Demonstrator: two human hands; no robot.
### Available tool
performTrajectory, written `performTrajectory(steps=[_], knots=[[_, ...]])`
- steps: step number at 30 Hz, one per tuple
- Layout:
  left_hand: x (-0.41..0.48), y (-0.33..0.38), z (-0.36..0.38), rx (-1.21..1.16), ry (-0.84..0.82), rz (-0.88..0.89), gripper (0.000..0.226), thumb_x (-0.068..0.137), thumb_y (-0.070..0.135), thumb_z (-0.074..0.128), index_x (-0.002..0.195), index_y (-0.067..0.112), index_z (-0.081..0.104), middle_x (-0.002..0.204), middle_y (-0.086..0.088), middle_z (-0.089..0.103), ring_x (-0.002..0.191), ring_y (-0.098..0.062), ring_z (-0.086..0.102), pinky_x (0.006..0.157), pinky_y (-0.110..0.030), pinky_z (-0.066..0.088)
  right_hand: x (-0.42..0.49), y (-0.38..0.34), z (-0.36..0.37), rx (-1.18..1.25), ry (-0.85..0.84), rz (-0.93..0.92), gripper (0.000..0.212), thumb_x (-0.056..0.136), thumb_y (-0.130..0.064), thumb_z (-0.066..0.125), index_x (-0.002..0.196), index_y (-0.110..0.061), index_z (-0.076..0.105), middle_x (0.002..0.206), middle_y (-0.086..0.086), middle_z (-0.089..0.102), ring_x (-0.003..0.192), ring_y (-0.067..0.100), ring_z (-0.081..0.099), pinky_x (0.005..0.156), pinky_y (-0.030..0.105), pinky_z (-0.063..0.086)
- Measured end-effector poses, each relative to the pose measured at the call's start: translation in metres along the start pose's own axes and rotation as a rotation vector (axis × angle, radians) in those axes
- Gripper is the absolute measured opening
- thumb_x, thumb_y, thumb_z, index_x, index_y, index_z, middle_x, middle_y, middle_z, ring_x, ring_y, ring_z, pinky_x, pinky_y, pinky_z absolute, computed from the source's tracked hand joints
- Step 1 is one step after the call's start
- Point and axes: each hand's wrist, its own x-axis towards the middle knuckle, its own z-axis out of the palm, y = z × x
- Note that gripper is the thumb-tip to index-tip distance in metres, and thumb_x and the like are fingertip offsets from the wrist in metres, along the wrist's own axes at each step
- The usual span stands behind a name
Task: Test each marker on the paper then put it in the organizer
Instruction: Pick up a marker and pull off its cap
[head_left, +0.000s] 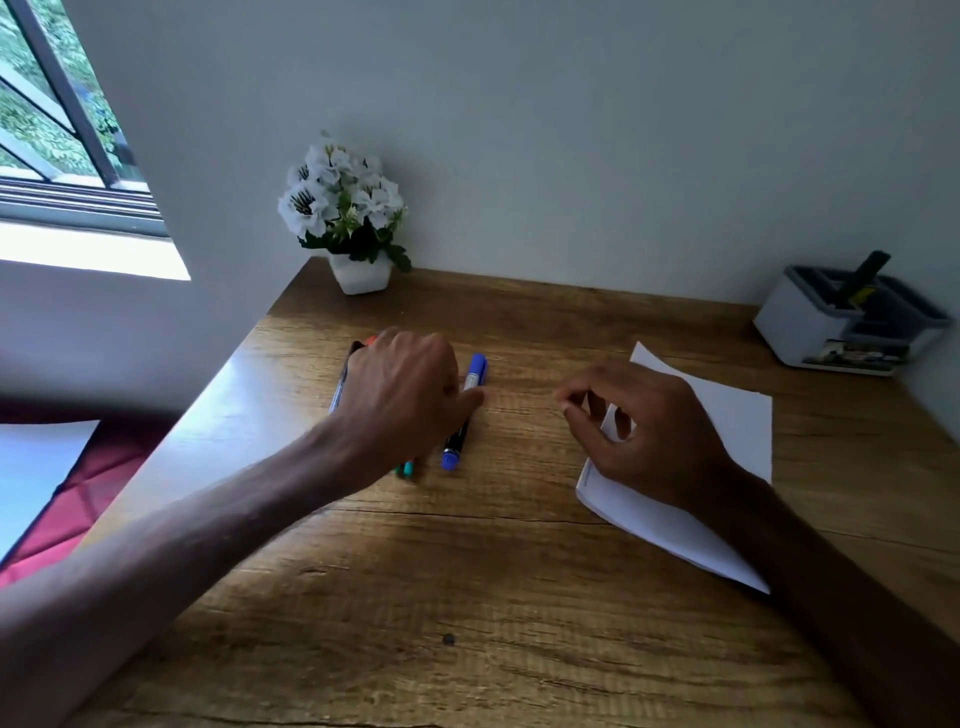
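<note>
Leftmost, the left hand (400, 384) lies knuckles-up over a row of markers (405, 469) on the wooden desk (467, 571), its fingers hidden, so whether it grips one I cannot tell. Just beside it lies a blue marker (457, 439), its white label too blurred to read. Further right, the right hand (649, 421) hovers loosely curled, holding nothing, over the paper (737, 421); the grey organizer (810, 327), its front sticker illegible, holds one dark marker (865, 278).
</note>
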Motion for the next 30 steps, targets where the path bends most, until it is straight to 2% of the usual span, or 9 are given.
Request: performTrajectory(steps=[4,10,14,16,18,21,24,27,30], knots=[[-0.001,0.004,-0.001,-0.02,-0.045,-0.008,0.032,0.089,0.05,0.07,0.078,0.021,0.072,0.064,0.007,0.064,0.062,-0.009,0.06,0.064,-0.034,0.058,0.001,-0.001,-0.002,-0.009,0.005,0.019,0.008,0.086,-0.011,0.075,0.094,-0.013,0.075,0.086,-0.005,0.073,0.068,0.005,0.062,0.064,0.006,0.043],[-0.006,0.01,-0.003,-0.274,0.08,0.028,0.034,0.088,0.045,0.071,0.065,0.02,0.074,0.052,0.008,0.065,0.047,-0.009,0.058,0.041,-0.022,0.038,0.004,-0.006,-0.01,0.071,0.138,0.104,0.007,0.087,-0.009,0.075,0.093,-0.013,0.075,0.084,-0.008,0.073,0.07,0.006,0.065,0.056,0.016,0.051],[-0.014,0.026,-0.013,-0.663,0.144,0.08,0.021,0.089,0.036,0.076,0.074,0.021,0.079,0.048,0.017,0.059,0.041,-0.001,0.05,0.044,-0.01,0.031,0.007,-0.015,-0.009,0.289,0.188,0.34,0.006,0.09,-0.016,0.074,0.095,-0.015,0.078,0.083,-0.011,0.075,0.075,0.007,0.07,0.059,0.012,0.051],[-0.021,0.036,-0.013,-0.759,0.177,0.095,0.021,0.089,0.035,0.077,0.077,0.018,0.08,0.048,0.018,0.057,0.043,0.004,0.051,0.048,-0.005,0.032,0.009,-0.021,-0.007,0.505,0.158,0.499,0.014,0.092,-0.025,0.073,0.097,-0.014,0.079,0.081,-0.005,0.078,0.069,0.013,0.073,0.057,0.021,0.055],[-0.027,0.043,-0.009,-0.759,0.208,0.128,0.021,0.088,0.037,0.077,0.076,0.02,0.078,0.057,0.014,0.063,0.053,0.002,0.059,0.057,-0.005,0.034,0.012,-0.027,-0.008,0.749,0.134,0.635,0.017,0.093,-0.025,0.07,0.098,-0.011,0.078,0.082,0.001,0.079,0.068,0.02,0.074,0.054,0.03,0.058],[-0.032,0.052,-0.001,-0.763,0.208,0.16,0.014,0.088,0.038,0.077,0.082,0.026,0.078,0.065,0.014,0.067,0.069,-0.003,0.067,0.07,-0.008,0.039,0.014,-0.03,-0.011,0.895,0.164,0.718,0.016,0.094,-0.019,0.069,0.099,-0.005,0.076,0.081,0.006,0.079,0.072,0.019,0.076,0.058,0.026,0.06],[-0.037,0.058,0.003,-0.779,0.208,0.182,0.011,0.089,0.04,0.075,0.094,0.03,0.078,0.075,0.016,0.069,0.084,-0.007,0.067,0.075,-0.022,0.049,0.015,-0.027,-0.018,0.924,0.227,0.72,0.016,0.095,-0.018,0.066,0.1,-0.005,0.075,0.081,0.007,0.079,0.072,0.02,0.076,0.063,0.03,0.063],[-0.041,0.059,0.005,-0.728,0.186,0.198,0.012,0.09,0.042,0.071,0.098,0.034,0.074,0.082,0.021,0.068,0.089,-0.001,0.061,0.071,-0.01,0.04,0.015,-0.014,-0.031,0.896,0.263,0.694,0.025,0.101,-0.023,0.057,0.109,-0.005,0.072,0.072,0.005,0.071,0.064,0.017,0.069,0.063,0.028,0.06],[-0.045,0.06,0.012,-0.673,0.129,0.198,0.012,0.092,0.04,0.07,0.102,0.035,0.072,0.085,0.025,0.066,0.087,-0.001,0.058,0.068,-0.008,0.037,0.011,0.002,-0.045,0.747,0.142,0.614,0.029,0.105,-0.023,0.051,0.117,-0.006,0.071,0.069,0.006,0.062,0.059,0.017,0.059,0.059,0.028,0.056]])
